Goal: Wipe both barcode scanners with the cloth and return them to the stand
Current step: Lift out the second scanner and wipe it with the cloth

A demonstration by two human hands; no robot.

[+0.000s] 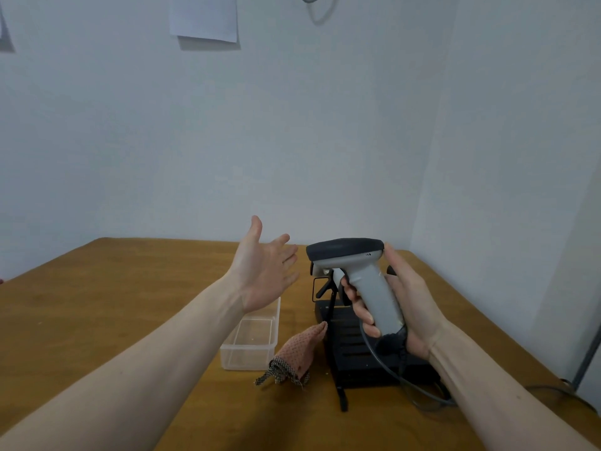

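While the scene was recorded from the head camera, the following conditions applied:

Right hand (401, 299): curled around the handle of the barcode scanner (361, 281), fingers wrapped over the front of the handle, thumb running up behind the scanner head.

Barcode scanner: held upright above the stand (357, 349); grey body, dark head pointing away from the gripping palm, toward the left hand.

Scanner cable (390, 372): grey, left the handle base below the grip and trailed down across the stand onto the table (130, 294).

Left hand (263, 271): raised, palm up, fingers spread and relaxed, nothing held; positioned just beside the scanner head, apart from it.

Stand: black, directly below the grip, resting on the table; a thin black upright arm rose on the side nearer the left hand.

Cloth (299, 356): pinkish patterned fabric, bunched on the table below and to the left-hand side of the grip, touching the stand edge.

Plastic container (250, 343): clear, rectangular, on the table beneath the left hand, just beside the cloth.

Second scanner: could not be identified with certainty.
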